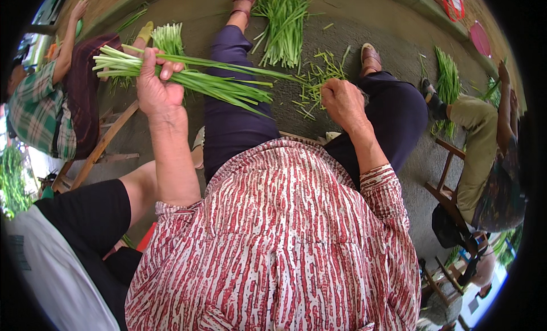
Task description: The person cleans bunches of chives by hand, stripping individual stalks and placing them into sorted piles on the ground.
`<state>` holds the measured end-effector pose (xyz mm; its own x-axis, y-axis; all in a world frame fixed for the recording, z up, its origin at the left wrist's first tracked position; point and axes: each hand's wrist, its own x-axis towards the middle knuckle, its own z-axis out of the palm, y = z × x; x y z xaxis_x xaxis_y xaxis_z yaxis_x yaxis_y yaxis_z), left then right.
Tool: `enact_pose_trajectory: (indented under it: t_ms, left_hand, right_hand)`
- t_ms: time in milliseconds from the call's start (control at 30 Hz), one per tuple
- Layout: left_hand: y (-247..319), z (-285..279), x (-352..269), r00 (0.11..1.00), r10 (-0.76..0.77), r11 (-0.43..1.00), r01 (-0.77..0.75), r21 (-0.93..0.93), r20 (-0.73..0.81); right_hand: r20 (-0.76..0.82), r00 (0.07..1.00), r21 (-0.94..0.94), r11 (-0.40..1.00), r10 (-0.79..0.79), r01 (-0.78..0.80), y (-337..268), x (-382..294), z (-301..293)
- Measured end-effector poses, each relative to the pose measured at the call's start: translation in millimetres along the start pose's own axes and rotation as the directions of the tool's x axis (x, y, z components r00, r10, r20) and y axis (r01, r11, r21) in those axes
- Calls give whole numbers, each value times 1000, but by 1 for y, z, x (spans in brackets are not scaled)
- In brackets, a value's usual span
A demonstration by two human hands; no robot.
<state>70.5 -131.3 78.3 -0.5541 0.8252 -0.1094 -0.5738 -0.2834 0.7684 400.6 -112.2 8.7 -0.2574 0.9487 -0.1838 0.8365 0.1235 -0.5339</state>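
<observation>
A bunch of long green stalks with pale ends, like garlic chives, lies across the grip of my left hand, above my left thigh. The pale ends point left and the green leaves point right. One longer stalk reaches from the bunch to my right hand, whose fingers are closed at its tip, as if pinching it. Beneath that hand, short cut or broken green pieces are scattered on the ground. A large pile of the stalks lies between my feet, and a smaller bundle lies beyond my left hand.
Seated people are close on both sides: one in a plaid shirt at left, one in khaki trousers at right, another in black shorts near my left elbow. Wooden stools and another stalk pile stand or lie around. A curb runs beyond.
</observation>
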Motion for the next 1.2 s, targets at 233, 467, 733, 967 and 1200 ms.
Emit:
enact_pose_trajectory:
  t_ms: [233,467,733,967,1200]
  left_hand:
    - [0,16,-6,1000,17,998,-17,58,-9]
    - [-38,18,-25,990,-139,988,139,70,-6]
    - [-57,26,-41,953,-211,976,217,-3,216]
    - [-60,24,-49,904,-279,951,306,-36,324]
    - [-70,21,-55,876,-278,956,292,26,394]
  right_hand:
    - [164,943,-200,946,290,-256,32,7,-4]
    - [-213,943,6,965,-256,263,-14,5,-22]
    - [-216,853,324,790,-474,521,-112,8,-4]
    - [-289,883,557,685,-370,470,-105,4,3]
    - [-317,841,492,683,-438,540,-110,5,-1]
